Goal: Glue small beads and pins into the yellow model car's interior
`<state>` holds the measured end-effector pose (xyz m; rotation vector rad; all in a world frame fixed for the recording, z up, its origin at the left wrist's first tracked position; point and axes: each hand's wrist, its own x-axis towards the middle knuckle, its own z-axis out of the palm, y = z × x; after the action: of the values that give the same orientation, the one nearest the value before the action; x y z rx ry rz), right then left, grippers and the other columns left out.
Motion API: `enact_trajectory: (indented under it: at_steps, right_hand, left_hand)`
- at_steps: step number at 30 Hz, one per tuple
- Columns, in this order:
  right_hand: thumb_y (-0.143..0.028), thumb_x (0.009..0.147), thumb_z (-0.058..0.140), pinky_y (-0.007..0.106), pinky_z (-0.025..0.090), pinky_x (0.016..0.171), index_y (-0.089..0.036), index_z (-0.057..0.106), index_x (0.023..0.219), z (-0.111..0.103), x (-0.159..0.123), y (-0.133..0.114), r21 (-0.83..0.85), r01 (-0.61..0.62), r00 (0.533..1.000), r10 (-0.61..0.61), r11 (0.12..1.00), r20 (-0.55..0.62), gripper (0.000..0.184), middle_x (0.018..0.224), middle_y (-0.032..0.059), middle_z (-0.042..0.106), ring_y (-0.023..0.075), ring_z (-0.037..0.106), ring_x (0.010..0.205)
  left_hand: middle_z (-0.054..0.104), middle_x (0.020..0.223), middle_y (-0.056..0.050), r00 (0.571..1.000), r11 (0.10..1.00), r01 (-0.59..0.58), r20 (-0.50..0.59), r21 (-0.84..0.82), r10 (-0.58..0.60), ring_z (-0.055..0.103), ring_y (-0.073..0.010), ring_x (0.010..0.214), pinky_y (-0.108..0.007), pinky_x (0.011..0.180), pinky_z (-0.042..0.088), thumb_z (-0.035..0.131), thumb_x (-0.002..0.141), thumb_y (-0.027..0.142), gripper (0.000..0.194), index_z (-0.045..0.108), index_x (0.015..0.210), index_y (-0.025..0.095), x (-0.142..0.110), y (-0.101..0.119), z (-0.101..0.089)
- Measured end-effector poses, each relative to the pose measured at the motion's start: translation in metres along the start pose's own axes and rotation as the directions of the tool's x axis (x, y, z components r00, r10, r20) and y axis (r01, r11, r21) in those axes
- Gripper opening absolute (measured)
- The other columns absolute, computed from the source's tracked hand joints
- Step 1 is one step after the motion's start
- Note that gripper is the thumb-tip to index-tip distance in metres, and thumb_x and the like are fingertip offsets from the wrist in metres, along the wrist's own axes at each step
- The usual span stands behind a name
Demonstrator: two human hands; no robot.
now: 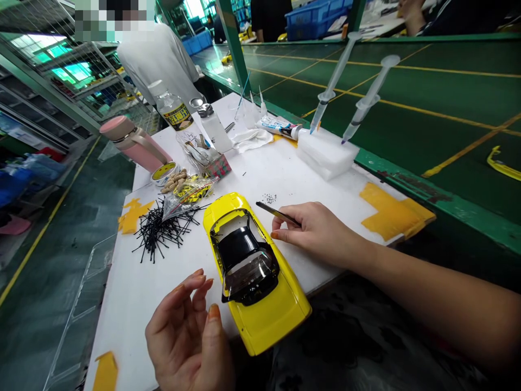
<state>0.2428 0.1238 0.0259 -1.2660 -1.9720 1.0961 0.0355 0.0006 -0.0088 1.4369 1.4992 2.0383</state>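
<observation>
A yellow model car body (254, 309) lies on the white work board (134, 293), with a glossy black window piece (240, 250) seated in its opening. My right hand (313, 231) pinches dark slender tweezers (278, 213), whose tips point left and stop just right of the car. My left hand (187, 331) hovers by the car's near side, fingers apart and holding nothing. Left of the car lies a loose heap of thin black rods (160, 231), with a small clear plastic bag (188, 196) resting on it. A few tiny black bits (268, 198) are scattered above the tweezers.
A white foam block (325, 152) holds two syringes upright. Nearby are a glue tube (280, 127), a liquid bottle (171, 106), a pink flask (134, 142) and peanuts (174, 182). A green belt (407, 92) runs along the board's far edge. A person (158, 60) stands beyond.
</observation>
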Motion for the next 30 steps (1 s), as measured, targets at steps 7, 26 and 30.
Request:
enact_trajectory:
  at_steps: [7,26,30]
  right_hand:
    - [-0.022,0.089,0.070,0.028,0.032,0.066,-0.016,0.075,0.087,0.0006,-0.0002,0.0007,0.005,0.011,1.000,-0.011,1.000,0.002,0.008,0.059,-0.0062,0.048,0.0114,0.044,0.060]
    - [-0.024,0.090,0.069,0.028,0.032,0.066,-0.017,0.073,0.087,0.0002,-0.0003,0.0022,0.050,0.027,1.000,-0.027,0.998,-0.001,0.009,0.060,-0.0065,0.046,0.0115,0.043,0.060]
    - [-0.024,0.090,0.068,0.028,0.031,0.066,-0.017,0.073,0.087,0.0004,0.0001,0.0017,0.036,0.033,0.999,-0.033,0.999,-0.005,0.009,0.059,-0.0063,0.046,0.0118,0.043,0.060]
  left_hand:
    - [0.072,0.119,-0.004,1.000,1.000,0.007,-0.012,-0.001,-0.007,0.069,-0.0193,0.119,-0.032,0.102,0.059,0.075,0.084,0.006,0.048,0.067,0.128,0.023,-0.0004,0.0022,0.0038]
    - [0.072,0.119,-0.004,1.000,1.000,0.006,0.011,-0.017,-0.006,0.068,-0.0188,0.120,-0.032,0.104,0.059,0.074,0.085,0.005,0.047,0.068,0.128,0.023,-0.0007,0.0006,0.0010]
    - [0.072,0.119,-0.004,1.000,1.000,0.008,0.006,-0.026,-0.008,0.068,-0.0187,0.121,-0.031,0.105,0.058,0.074,0.085,0.004,0.048,0.068,0.129,0.023,-0.0018,0.0013,0.0022]
